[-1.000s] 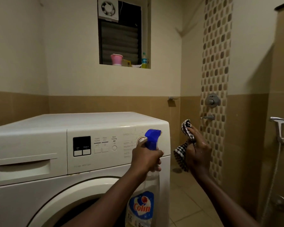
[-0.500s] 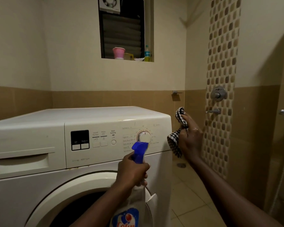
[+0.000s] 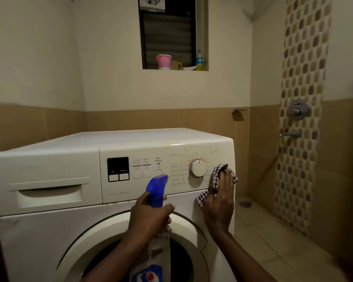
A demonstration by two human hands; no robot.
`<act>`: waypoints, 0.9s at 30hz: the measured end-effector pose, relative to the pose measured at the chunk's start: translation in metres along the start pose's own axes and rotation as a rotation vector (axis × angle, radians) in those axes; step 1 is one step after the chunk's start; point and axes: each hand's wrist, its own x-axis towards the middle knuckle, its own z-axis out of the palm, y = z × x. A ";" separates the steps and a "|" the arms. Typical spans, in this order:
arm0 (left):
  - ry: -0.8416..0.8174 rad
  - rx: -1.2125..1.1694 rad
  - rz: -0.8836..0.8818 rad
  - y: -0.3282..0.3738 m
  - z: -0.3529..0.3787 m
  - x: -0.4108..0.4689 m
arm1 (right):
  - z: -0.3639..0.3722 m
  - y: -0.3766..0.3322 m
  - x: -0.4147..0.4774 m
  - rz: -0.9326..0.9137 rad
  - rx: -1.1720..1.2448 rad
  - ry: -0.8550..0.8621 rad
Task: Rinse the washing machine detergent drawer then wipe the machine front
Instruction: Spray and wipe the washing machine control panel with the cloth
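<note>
A white front-loading washing machine (image 3: 49,231) fills the lower left, with its detergent drawer (image 3: 49,193) pushed in at the upper left of the front. My left hand (image 3: 151,215) grips a spray bottle (image 3: 156,190) with a blue trigger head, held in front of the round door (image 3: 86,241). My right hand (image 3: 220,202) presses a black-and-white checked cloth (image 3: 216,180) flat against the control panel, just right of the white program dial (image 3: 198,167).
A tiled wall stands behind the machine. To the right are a shower valve (image 3: 298,109), a wall tap (image 3: 291,133) and a floor drain (image 3: 245,204) on the tiled floor. A window ledge above holds a pink cup (image 3: 163,61) and a bottle (image 3: 200,60).
My right hand has moved left from beside the machine and laid the cloth on the panel by the dial. My left hand has lowered the spray bottle away from the dial.
</note>
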 end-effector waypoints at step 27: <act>-0.056 0.005 0.017 0.011 0.020 -0.002 | -0.034 -0.031 0.115 -0.244 0.019 -0.306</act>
